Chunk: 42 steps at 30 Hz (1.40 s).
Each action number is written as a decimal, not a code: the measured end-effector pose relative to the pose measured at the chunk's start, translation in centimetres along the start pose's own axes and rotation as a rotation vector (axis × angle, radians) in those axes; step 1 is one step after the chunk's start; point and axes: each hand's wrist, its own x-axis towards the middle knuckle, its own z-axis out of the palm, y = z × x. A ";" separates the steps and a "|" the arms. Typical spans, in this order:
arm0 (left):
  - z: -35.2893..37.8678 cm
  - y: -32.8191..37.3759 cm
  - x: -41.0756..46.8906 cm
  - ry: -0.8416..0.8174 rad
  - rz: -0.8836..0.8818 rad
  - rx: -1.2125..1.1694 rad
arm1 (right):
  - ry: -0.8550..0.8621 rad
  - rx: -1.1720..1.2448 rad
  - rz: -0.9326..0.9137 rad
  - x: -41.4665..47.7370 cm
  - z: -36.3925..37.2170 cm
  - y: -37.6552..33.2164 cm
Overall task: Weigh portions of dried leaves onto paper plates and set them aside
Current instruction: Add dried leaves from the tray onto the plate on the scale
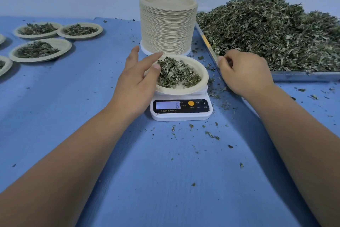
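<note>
A paper plate (199,84) holding a heap of dried leaves (177,73) sits on a small white scale (181,110) whose display reads 6. My left hand (137,79) is at the plate's left rim, fingers spread, fingertips touching the rim and the leaves. My right hand (244,72) hovers to the right of the plate at the corner of a metal tray (301,76), fingers curled; whether it holds leaves I cannot tell. A large pile of dried leaves (272,30) fills that tray.
A tall stack of empty paper plates (167,24) stands right behind the scale. Several filled plates (39,50) lie at the far left on the blue table (165,180). Loose leaf bits are scattered around the scale and tray.
</note>
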 end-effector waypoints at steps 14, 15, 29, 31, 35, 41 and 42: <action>0.6 -0.5 0.6 0.104 -0.115 -0.063 | -0.597 -0.007 0.152 10.1 3.5 2.1; 0.6 -0.5 0.7 0.109 -0.120 -0.063 | -0.630 -0.009 0.116 10.4 4.1 2.1; 1.0 -0.9 1.0 0.116 -0.137 -0.049 | -0.598 -0.125 -0.001 12.1 4.0 3.4; 0.9 -1.0 1.0 0.114 -0.136 -0.048 | -0.735 -0.099 0.035 11.9 5.1 3.2; 0.8 -1.2 1.0 0.120 -0.144 -0.064 | -0.770 -0.072 0.028 11.1 4.2 2.7; 0.9 -1.0 1.0 0.125 -0.148 -0.077 | -0.740 -0.070 -0.047 9.0 0.3 2.9; 0.9 -1.0 1.0 0.125 -0.147 -0.075 | -0.665 -0.048 -0.056 8.6 0.0 2.9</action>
